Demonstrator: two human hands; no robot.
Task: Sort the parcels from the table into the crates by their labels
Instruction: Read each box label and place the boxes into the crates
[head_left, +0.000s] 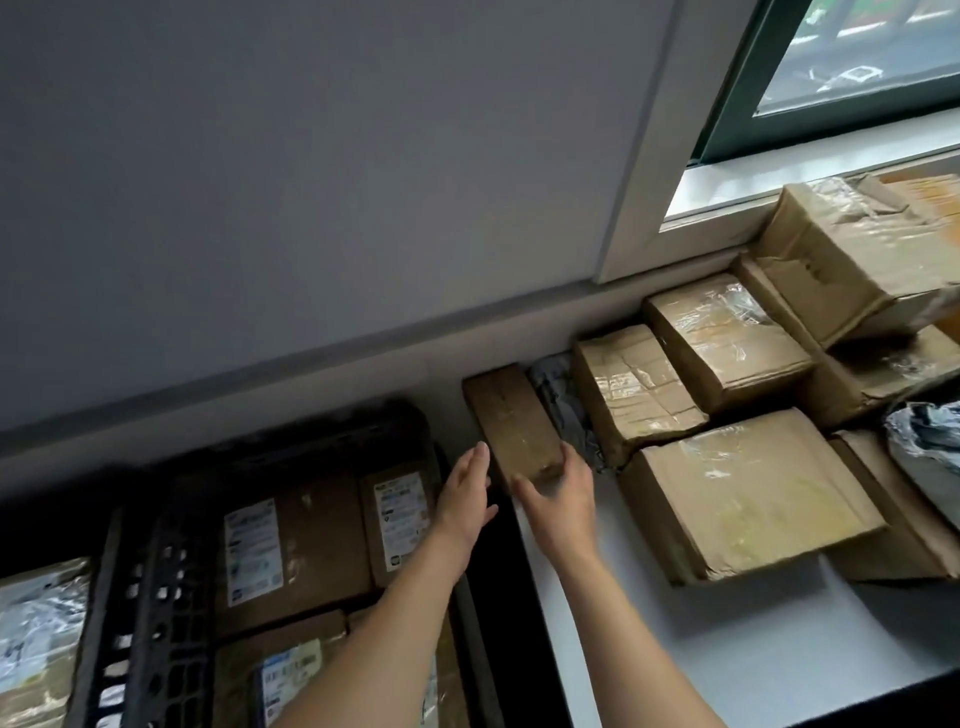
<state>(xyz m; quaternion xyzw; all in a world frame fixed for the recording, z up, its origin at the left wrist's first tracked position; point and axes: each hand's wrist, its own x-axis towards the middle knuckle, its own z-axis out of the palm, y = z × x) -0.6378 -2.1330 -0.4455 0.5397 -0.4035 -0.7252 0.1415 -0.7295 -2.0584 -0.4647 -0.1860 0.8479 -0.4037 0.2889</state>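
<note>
White table (727, 654), right hand (563, 501) clasps small parcel (511, 415), left hand (465, 493) flat

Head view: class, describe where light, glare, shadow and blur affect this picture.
In the head view, daylight from the window glares off the taped parcels; the crate at left lies in shadow, its labels blurred past reading; the right hand gripping the small parcel looks soft.

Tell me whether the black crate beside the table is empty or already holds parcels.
Already holds parcels: the black crate has several brown boxes with white labels lying inside it.
</note>
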